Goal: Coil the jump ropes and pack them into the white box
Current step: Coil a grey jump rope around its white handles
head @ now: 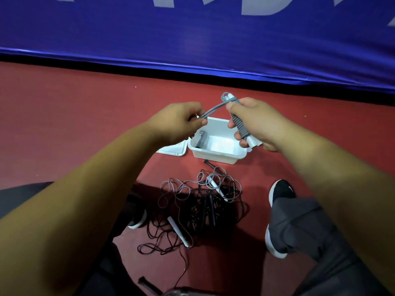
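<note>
My right hand (254, 122) grips a grey jump rope bundle (240, 126), its cord wound tightly round the white handles. My left hand (181, 121) pinches the loose end of that grey cord (213, 108), which stretches taut between both hands above the white box (220, 155). The box sits on the red floor and holds one grey coiled rope (202, 138) in its left corner. Nearer to me lies a tangled pile of grey and black jump ropes (203, 208) with white handles (179, 231) poking out.
A white lid (173, 150) lies flat left of the box. A blue padded barrier (192, 39) runs along the far side. My black shoes (280, 195) and grey trouser legs flank the pile. A black handle (145, 284) lies near the bottom edge.
</note>
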Tool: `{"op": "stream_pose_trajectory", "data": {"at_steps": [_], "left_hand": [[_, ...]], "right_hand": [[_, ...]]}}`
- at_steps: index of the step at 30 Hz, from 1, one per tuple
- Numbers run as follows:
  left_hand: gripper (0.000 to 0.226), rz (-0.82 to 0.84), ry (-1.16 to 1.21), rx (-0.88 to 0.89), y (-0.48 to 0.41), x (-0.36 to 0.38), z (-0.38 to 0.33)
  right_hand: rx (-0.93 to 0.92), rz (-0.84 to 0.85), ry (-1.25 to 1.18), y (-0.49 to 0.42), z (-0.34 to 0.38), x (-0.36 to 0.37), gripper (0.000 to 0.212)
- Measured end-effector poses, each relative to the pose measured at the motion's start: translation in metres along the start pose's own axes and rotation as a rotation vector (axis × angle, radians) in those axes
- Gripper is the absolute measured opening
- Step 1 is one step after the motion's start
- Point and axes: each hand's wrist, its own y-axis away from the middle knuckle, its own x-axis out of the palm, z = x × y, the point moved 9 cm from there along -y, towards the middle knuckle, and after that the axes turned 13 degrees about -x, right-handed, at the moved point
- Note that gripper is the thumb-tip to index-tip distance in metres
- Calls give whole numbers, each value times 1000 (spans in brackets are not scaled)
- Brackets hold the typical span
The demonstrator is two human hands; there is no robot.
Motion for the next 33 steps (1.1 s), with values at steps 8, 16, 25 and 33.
{"op": "stream_pose_trajectory", "data": {"at_steps": [8,16,25,33], "left_hand": [[24,33,187,-253,-9,8,30],[28,-86,-165,-131,-4,3,10],[16,62,469,-41,5,-6,-8],[25,101,856,-256,-5,-6,20]], "right_hand": [[137,-74,-314,5,-4,0,33],[269,-148,-564,5,-15,-3,34],[251,-212,-559,3,-18,-14,45],[230,-192,-554,3,-15,-18,37]]}}
